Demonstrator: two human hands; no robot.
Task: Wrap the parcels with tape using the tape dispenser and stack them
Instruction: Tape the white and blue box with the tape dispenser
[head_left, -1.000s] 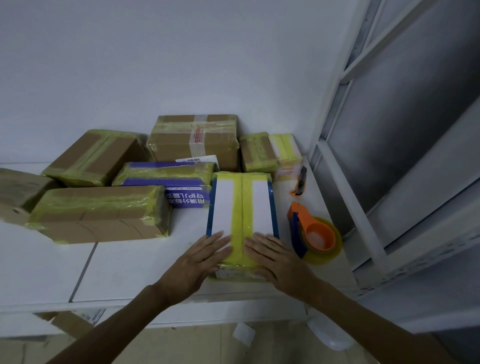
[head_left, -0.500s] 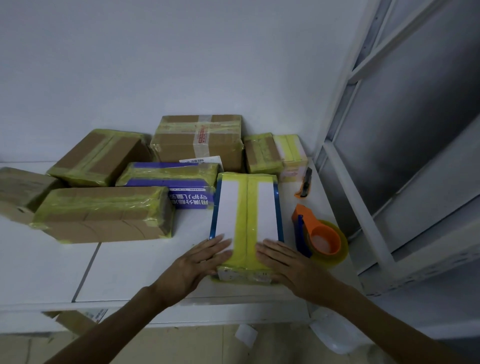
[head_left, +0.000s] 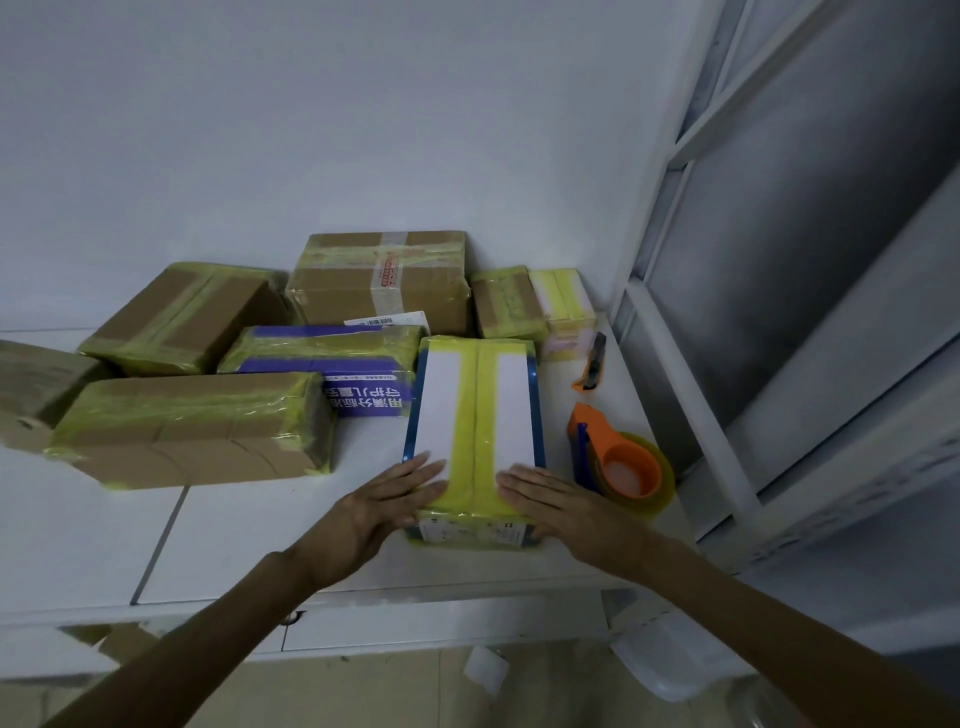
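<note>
White parcel (head_left: 441, 410) lies flat on the worktop (head_left: 249, 530), near the front edge, right of centre, long side running near to far. A yellow tape strip (head_left: 475, 405) runs down its middle and over the near end; blue edges show on both long sides.

Left hand (head_left: 382, 501) lies flat on the near left corner of the white parcel, fingers (head_left: 423, 470) straight and slightly spread, holding nothing. Right hand (head_left: 553, 506) lies flat on the near right corner, fingers (head_left: 519, 478) straight and close together, also holding nothing. The 2 hands sit either side of the tape strip.

Tape dispenser (head_left: 615, 457), orange with a yellowish roll, rests on the worktop just right of the white parcel, no hand on it. Orange and black cutter (head_left: 592, 364) lies farther back on the right.

Other parcels, all with yellow-green tape:
- long brown parcel (head_left: 192, 431) to the left, near
- purple box (head_left: 322, 358) behind it, just beside the white parcel's far left corner
- tilted brown parcel (head_left: 182, 317) far left
- big brown parcel (head_left: 382, 283) against the wall
- small brown parcel (head_left: 506, 304) and pale box (head_left: 563, 306) side by side, far right
- 1 more brown parcel (head_left: 31, 384) cut off at the left edge

None of the parcels is on top of another. White window frame (head_left: 691, 364) on the right.
</note>
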